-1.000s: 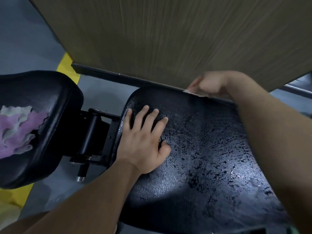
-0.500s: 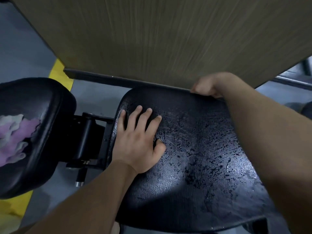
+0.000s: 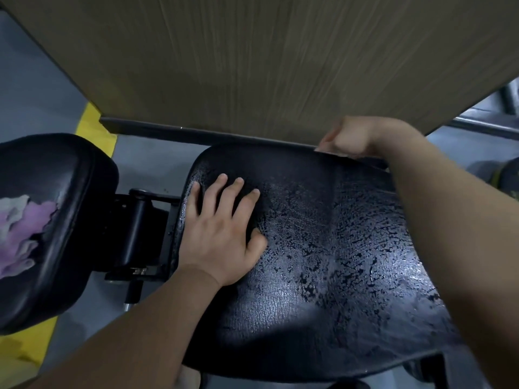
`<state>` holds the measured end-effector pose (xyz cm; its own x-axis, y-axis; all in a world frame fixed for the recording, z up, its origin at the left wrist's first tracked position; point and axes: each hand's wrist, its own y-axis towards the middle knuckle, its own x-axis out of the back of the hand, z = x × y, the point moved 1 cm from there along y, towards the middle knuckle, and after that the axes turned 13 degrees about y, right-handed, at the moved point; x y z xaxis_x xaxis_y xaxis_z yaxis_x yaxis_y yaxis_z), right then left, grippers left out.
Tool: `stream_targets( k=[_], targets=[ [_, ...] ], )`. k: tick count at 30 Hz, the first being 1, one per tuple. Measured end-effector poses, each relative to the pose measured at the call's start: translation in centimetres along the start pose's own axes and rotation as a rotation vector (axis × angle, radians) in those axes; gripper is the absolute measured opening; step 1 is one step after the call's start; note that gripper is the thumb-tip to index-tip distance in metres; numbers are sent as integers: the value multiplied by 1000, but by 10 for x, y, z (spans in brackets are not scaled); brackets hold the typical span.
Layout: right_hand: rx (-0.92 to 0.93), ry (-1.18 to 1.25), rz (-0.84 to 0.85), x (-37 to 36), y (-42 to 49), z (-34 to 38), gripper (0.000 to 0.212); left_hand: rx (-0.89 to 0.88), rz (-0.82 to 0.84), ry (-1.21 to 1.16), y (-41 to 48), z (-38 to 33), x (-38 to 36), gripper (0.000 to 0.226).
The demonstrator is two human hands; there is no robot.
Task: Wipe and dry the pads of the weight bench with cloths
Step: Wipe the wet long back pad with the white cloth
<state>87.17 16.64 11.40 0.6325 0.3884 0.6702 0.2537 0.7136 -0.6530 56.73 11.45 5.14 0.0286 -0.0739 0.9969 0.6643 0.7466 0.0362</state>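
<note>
— Where are the hands now?
— The left hand (image 3: 222, 237) lies flat, fingers spread, on the black cracked vinyl pad (image 3: 337, 262). The right hand (image 3: 351, 138) is at its far edge, fingers curled round a pale cloth (image 3: 335, 154); only a thin strip shows.
— And the other cloth?
— A crumpled purple and white cloth (image 3: 25, 234) lies on the second black pad (image 3: 70, 186), at left.

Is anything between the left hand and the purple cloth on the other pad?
Nothing visible blocks it. The left hand lies flat on the large pad; between it and the purple cloth on the small pad is only the gap with the black bracket.
</note>
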Motion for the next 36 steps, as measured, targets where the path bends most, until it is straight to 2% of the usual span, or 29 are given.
stream_targets(
  k=[3,6,8,13,17,20,22,25,28,32,34,36],
  targets=[
    [44,-69,-21,-10,2,22,24,2,4,3,0,0,-1,67],
    [180,110,-90,-28,7,56,23,9,7,20,0,-1,0,68],
    [230,180,-115,-33,7,51,20,8,-2,16,0,-1,-1,67],
    [215,221,-190,-32,-11,9,25,7,-12,4,0,0,0,65],
    [349,355,-212,-48,-13,35,23,6,10,14,1,1,0,65],
    [509,304,-145,-73,-7,68,23,9,10,15,1,1,-1,66],
    [551,251,-145,-74,-8,66,23,6,5,13,1,0,-1,66],
    [469,296,-142,-54,-21,25,23,1,10,8,1,1,-1,65],
    [367,383,-239,-49,-26,11,21,1,14,8,1,1,-2,65],
    [593,321,-197,-90,-15,68,19,15,20,-6,2,0,0,67],
    [705,273,-247,-101,-12,76,16,16,19,-7,2,0,0,66],
    [658,298,-280,-92,-12,54,18,9,12,-11,1,-1,0,65]
  ],
)
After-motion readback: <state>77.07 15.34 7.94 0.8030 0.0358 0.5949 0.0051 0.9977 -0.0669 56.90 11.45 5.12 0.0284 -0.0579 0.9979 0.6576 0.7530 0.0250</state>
